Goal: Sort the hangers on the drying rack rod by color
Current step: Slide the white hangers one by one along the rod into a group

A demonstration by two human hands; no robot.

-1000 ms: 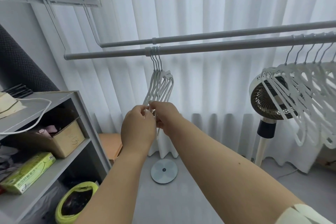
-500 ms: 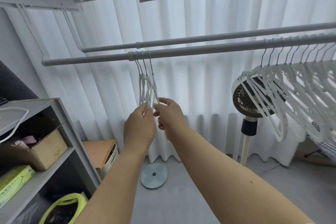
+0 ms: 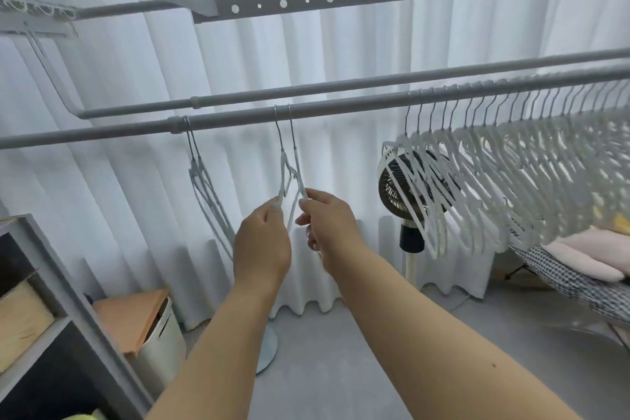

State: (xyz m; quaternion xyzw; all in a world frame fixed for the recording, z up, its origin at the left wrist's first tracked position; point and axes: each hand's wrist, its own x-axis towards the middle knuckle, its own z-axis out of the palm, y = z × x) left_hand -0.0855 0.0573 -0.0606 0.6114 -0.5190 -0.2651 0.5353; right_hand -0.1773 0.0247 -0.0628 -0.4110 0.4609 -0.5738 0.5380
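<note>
Both hands are raised: the left hand (image 3: 262, 245) pinches one hanger (image 3: 283, 174), the right hand (image 3: 329, 228) pinches its neighbour (image 3: 297, 167). Both hang long-axis down, hooks up on the rod (image 3: 341, 109). Beyond, a fan (image 3: 405, 187) stands before white curtains (image 3: 136, 78).

2 grey hangers (image 3: 204, 187) at the rod's (image 3: 341, 109) left joint. 2 white hangers in my fingers: 1 pinched by my left hand (image 3: 262, 245), 1 by my right hand (image 3: 329, 228). Packed row of white hangers (image 3: 494, 187) on the right, too blurred to count. 2 parallel rods. 1 fan (image 3: 405, 187).
</note>
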